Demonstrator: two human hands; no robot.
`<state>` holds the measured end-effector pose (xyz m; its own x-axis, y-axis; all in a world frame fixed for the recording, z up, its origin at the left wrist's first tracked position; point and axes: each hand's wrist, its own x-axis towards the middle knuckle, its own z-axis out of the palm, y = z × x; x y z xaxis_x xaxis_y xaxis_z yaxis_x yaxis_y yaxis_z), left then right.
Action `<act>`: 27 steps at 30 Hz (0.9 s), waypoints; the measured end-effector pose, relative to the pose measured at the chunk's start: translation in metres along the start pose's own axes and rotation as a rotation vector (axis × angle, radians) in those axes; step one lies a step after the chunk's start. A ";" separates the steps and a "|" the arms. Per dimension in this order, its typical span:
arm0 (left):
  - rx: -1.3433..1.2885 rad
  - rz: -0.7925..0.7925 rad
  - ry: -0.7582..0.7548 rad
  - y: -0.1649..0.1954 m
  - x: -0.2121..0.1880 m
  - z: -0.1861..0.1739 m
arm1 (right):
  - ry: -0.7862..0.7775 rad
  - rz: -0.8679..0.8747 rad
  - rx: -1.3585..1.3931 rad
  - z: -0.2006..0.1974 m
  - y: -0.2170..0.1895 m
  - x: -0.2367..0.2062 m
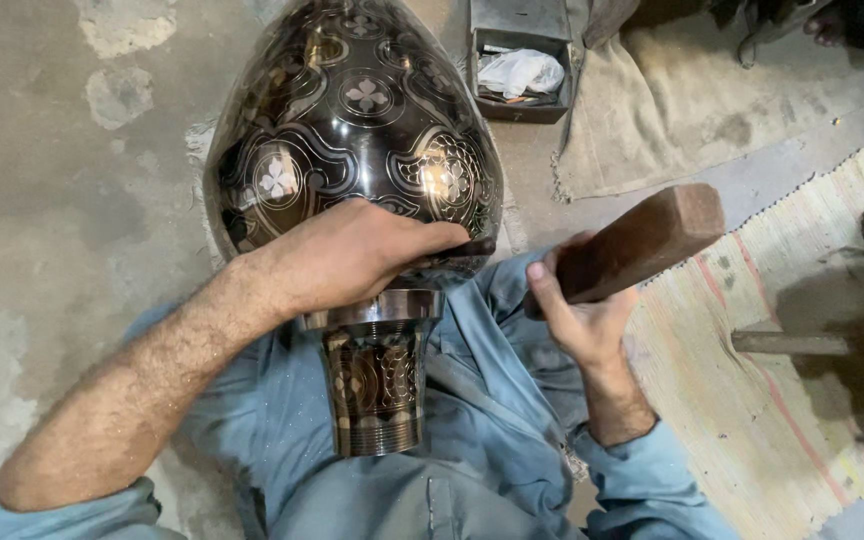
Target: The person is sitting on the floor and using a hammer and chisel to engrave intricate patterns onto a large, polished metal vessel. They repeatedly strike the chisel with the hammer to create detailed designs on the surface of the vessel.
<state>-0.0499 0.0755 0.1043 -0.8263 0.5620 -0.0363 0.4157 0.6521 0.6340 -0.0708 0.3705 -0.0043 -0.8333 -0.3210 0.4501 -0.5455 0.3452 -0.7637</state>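
A large dark metal vase (352, 120) with engraved floral medallions lies across my lap, its wide body pointing away from me. Its flared, threaded neck (377, 385) rests against my blue clothing. My left hand (352, 250) presses flat on the lower body of the vase and seems to pinch a thin dark tool against the metal at my fingertips. My right hand (577, 315) grips a thick brown wooden block (642, 245), raised beside the vase and tilted up to the right.
A small grey metal box (520, 60) with a white rag inside stands on the concrete floor behind the vase. A burlap cloth (672, 100) lies at upper right. A woven striped mat (802, 400) covers the right, with a wooden piece (792, 343) on it.
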 end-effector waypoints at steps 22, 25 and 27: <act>0.176 0.057 -0.156 0.001 0.029 -0.013 | -0.135 0.507 0.007 0.051 0.018 -0.051; 0.165 0.028 -0.222 0.000 0.032 -0.013 | -0.097 0.331 0.011 0.051 0.018 -0.045; 0.159 0.029 -0.245 0.000 0.032 -0.016 | 0.087 0.495 0.476 0.049 0.017 -0.045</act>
<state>-0.0827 0.0853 0.1152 -0.7045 0.6754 -0.2178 0.5081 0.6944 0.5096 -0.0383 0.3481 -0.0605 -0.9890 -0.1470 0.0164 -0.0169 0.0021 -0.9999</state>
